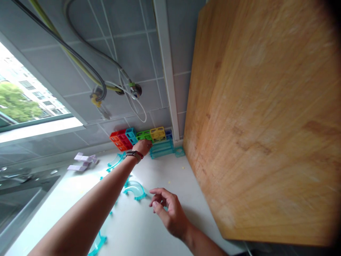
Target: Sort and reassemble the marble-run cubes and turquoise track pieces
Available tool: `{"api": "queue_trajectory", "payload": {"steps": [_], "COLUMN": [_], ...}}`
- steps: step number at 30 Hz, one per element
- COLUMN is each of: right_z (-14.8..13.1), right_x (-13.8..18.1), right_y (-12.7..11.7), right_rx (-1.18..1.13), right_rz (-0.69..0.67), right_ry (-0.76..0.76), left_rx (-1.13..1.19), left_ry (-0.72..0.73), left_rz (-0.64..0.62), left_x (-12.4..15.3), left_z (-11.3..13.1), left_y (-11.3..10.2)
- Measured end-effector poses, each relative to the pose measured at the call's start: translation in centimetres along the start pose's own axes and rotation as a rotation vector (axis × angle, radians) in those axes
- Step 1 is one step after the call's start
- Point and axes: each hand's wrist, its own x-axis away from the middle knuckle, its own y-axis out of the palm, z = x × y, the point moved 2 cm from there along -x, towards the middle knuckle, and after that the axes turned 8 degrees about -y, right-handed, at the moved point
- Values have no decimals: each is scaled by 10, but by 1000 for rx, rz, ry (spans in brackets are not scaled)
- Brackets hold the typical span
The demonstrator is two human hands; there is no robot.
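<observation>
My left hand (143, 146) reaches far back to a row of coloured plastic cubes (141, 137) against the tiled wall; its fingers rest on the green cube (144, 135) and are mostly hidden. A band sits on that wrist. My right hand (167, 209) hovers low over the white counter (149, 227), fingers loosely curled, thumb and forefinger close together, next to a clear teal curved track piece (134, 189). Whether it holds anything is unclear.
More teal curved track pieces (116, 160) lie scattered on the counter, with pale lilac pieces (82, 161) at left. A big wooden board (263, 121) leans at right. Hoses and a valve (117, 87) hang on the wall. A sink (23, 192) and window (23, 99) are left.
</observation>
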Motion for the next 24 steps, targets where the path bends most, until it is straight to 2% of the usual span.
{"api": "queue_trajectory", "payload": {"steps": [15, 24], "right_z": [0, -3], "right_x": [1, 0], "right_y": [0, 1], "right_rx": [20, 23], "right_rz": [0, -5], "right_ry": [11, 5], "left_rx": [55, 105], "left_ry": [48, 104], "left_rz": [-14, -39], "left_x": [12, 21], "left_z": [-11, -13], "left_y": [-5, 7]}}
